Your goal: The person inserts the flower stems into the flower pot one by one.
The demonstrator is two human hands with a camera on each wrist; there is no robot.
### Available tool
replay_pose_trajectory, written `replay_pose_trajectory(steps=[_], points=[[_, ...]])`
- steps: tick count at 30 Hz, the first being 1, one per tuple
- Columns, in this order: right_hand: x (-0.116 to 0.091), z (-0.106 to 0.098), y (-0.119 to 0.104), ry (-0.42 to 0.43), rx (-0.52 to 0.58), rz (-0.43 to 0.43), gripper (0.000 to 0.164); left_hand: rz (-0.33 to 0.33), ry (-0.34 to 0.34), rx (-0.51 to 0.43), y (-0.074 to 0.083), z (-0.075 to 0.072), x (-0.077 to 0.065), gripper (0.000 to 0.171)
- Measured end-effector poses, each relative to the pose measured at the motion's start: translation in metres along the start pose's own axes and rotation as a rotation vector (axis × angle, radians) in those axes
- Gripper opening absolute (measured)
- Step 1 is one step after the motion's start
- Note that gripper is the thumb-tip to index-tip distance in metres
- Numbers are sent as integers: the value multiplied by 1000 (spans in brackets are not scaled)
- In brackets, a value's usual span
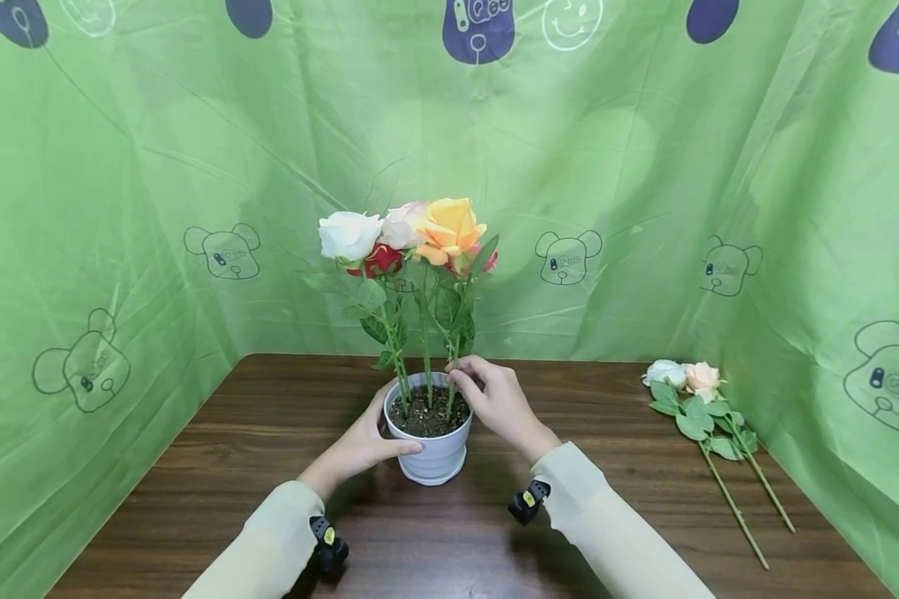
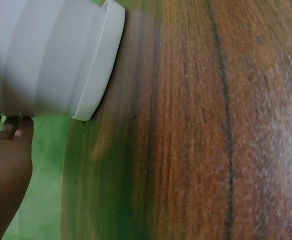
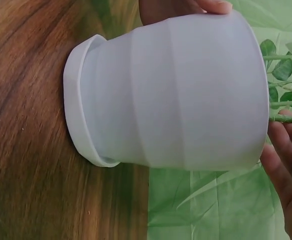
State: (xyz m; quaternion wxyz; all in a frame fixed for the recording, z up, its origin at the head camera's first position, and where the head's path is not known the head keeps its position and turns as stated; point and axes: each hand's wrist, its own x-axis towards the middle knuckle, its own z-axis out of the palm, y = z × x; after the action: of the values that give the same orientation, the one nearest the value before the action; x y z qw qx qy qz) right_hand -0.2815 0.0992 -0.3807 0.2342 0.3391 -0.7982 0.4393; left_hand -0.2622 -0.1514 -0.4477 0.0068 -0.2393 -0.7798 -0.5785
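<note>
A white flower pot (image 1: 430,457) with a saucer stands mid-table, filled with dark soil (image 1: 423,420). White (image 1: 350,235), red (image 1: 382,260), pale pink (image 1: 403,225), yellow-orange (image 1: 449,226) and deep pink roses (image 1: 489,260) rise from it on green stems. My left hand (image 1: 360,445) grips the pot's left side, thumb across the front; its fingers (image 2: 23,131) reach the far side. At the right rim, my right hand (image 1: 502,408) pinches a rose stem (image 3: 284,119) just above the soil. Overlapping leaves hide which bloom that stem carries.
Two loose roses, one white (image 1: 665,373) and one peach (image 1: 702,380), lie on the right of the brown wooden table (image 1: 270,416), stems toward the front. A green printed cloth (image 1: 607,166) hangs behind the table and along both sides.
</note>
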Motion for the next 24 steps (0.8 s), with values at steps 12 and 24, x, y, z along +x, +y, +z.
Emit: replay_pose_trajectory(steps=[12, 24], points=[[3, 6, -4, -2, 28, 19, 6, 13, -1, -1, 1, 0, 0, 110], [1, 20, -1, 47, 54, 47, 11, 23, -8, -1, 1, 0, 0, 109]])
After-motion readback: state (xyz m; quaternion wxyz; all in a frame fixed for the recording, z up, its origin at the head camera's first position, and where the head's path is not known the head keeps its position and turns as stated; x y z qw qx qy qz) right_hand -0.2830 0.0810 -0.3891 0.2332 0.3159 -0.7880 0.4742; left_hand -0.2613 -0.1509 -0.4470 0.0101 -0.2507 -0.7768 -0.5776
